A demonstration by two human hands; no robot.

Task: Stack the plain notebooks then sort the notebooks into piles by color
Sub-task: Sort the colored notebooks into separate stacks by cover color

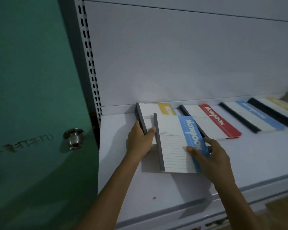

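Several white notebooks with coloured bands lie on a white shelf [173,193]. My right hand [208,156] grips the right edge of a blue-banded notebook [176,146], raised and tilted at the front. My left hand [139,140] clasps the dark spine of a small stack topped by a yellow-banded notebook [156,110], which the blue one partly covers. To the right lies a red-banded notebook [219,122], then another blue-banded notebook [249,115] and a blurred yellow-banded notebook [279,107] at the far right.
A green door [32,97] with a metal knob [74,138] stands at the left, beside the shelf's perforated upright [90,63]. The white back panel [181,55] rises behind the notebooks. The shelf's grey front edge [198,205] runs below my arms.
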